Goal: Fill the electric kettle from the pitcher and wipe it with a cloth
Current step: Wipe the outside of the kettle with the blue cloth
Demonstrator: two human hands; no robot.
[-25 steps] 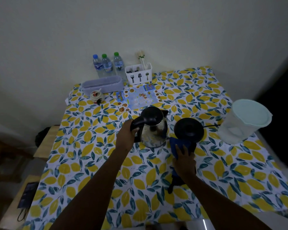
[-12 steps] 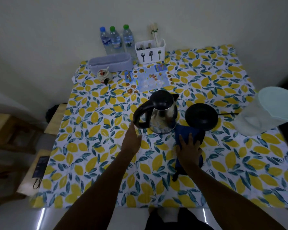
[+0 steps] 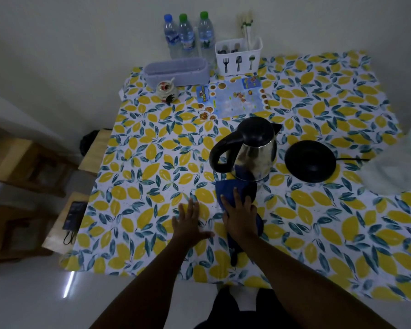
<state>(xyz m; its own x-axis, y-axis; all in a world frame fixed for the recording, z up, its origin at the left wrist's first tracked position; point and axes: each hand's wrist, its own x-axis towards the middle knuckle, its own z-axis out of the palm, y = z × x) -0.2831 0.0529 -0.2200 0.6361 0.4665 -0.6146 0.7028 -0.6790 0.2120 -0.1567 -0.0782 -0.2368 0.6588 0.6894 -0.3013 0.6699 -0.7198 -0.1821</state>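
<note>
A steel electric kettle [image 3: 254, 153] with a black lid and handle stands on the lemon-print table [image 3: 152, 167], off its round black base [image 3: 310, 161] to the right. A dark blue cloth [image 3: 233, 188] lies just in front of the kettle, touching its foot. My right hand [image 3: 240, 216] rests flat on the cloth with fingers spread. My left hand [image 3: 190, 222] lies open on the tablecloth to the left of the cloth, holding nothing. The white pitcher [image 3: 399, 167] with a pale green lid is cut off at the right edge.
At the back stand three water bottles [image 3: 186, 36], a white cutlery caddy [image 3: 239, 57], a lilac oblong box [image 3: 176, 71], a small jar [image 3: 166, 90] and a blue leaflet [image 3: 233, 98]. Wooden stools [image 3: 64, 224] sit left of the table.
My left hand has let go of the kettle handle and dropped to the tablecloth. My right hand has slid the cloth left, from the base to the kettle's front. The camera has pulled back.
</note>
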